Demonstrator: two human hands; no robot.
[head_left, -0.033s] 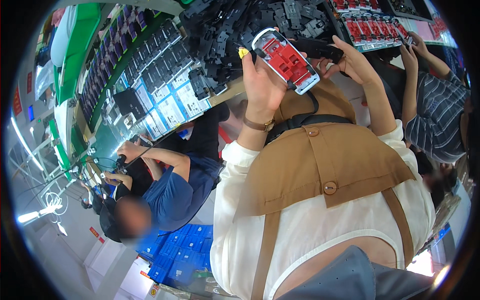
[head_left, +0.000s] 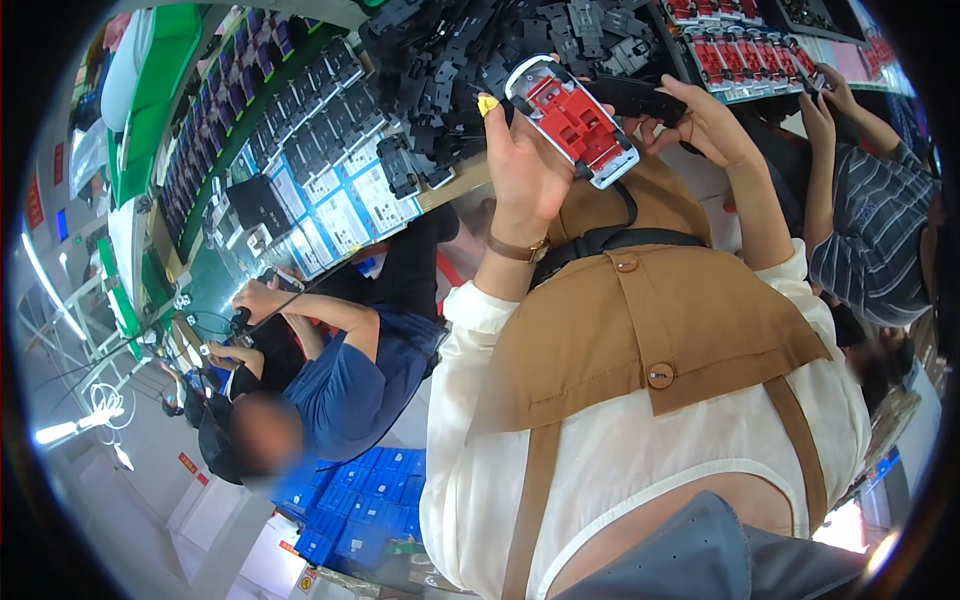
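Note:
My left hand [head_left: 525,165] is raised in front of my chest and grips a flat oblong device [head_left: 572,122] with a white frame and a red inner part. A yellow cover sits on one fingertip [head_left: 487,103], and a brown band [head_left: 520,248] circles that wrist. My right hand [head_left: 708,125] is next to the device's right end, its fingers closed on a black part [head_left: 640,98] that reaches behind the device. Below both hands I see my tan apron and white sleeves.
A heap of black plastic parts [head_left: 470,50] covers the bench ahead, with trays of red-and-white pieces [head_left: 730,55] to its right. A person in a striped shirt [head_left: 870,240] works at my right. Another in a blue shirt [head_left: 350,390] works at my left. Blue crates [head_left: 350,500] stand on the floor.

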